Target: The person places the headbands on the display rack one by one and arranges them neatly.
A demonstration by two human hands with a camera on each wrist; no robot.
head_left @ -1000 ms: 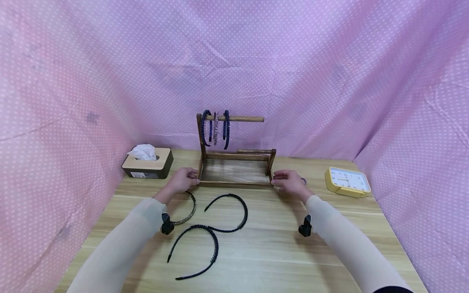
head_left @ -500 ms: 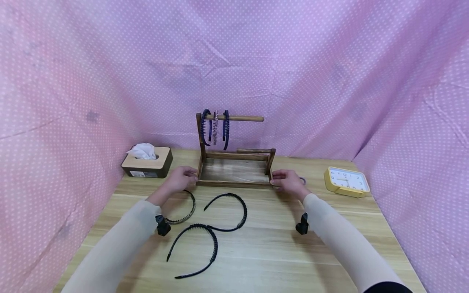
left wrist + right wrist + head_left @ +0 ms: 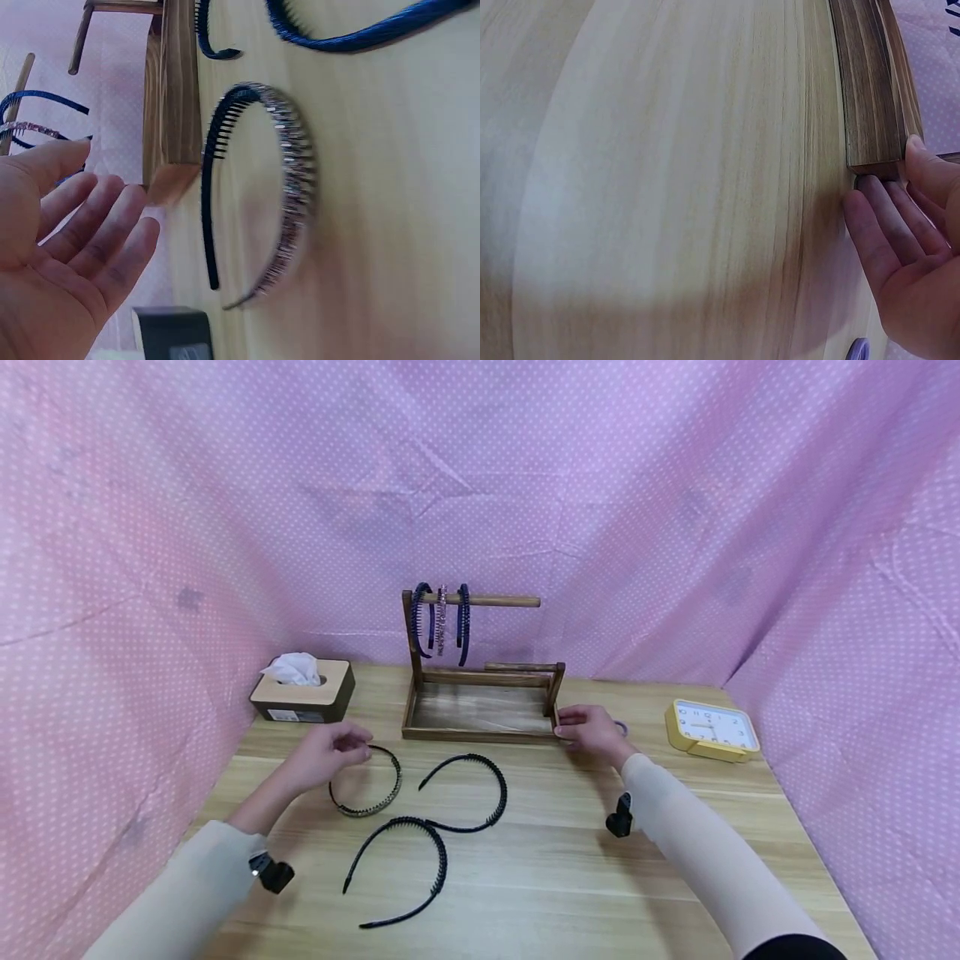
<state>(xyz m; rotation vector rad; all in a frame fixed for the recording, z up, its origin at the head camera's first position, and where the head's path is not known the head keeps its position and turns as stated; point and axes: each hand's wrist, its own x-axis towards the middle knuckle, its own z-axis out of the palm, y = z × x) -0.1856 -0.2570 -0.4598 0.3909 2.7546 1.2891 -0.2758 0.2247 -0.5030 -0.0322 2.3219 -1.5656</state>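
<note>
My left hand [image 3: 326, 756] is off the wooden rack [image 3: 480, 734], held in the air with relaxed fingers and nothing in them. Just beside and below it lies a glittery toothed headband [image 3: 296, 165], flat on the table. With its fingers fairly straight against the end face and the thumb at the upper edge, my right hand [image 3: 592, 732] touches the rack's front right corner. Two dark toothed headbands, one farther back [image 3: 501, 789] and one nearer [image 3: 442, 864], lie on the table. Several more headbands [image 3: 464, 622] hang on the rack's upper bar.
A tissue box [image 3: 303, 693] stands at the back left. A yellow clock [image 3: 712, 731] is at the right. Partly behind my right hand, a small purple loop [image 3: 622, 727] lies on the table [image 3: 555, 877]. Pink dotted cloth [image 3: 637, 510] surrounds the table.
My left hand has let go of the rack's left corner and moved left and toward me, uncovering more of the glittery headband. My right hand has stayed at the rack's right corner.
</note>
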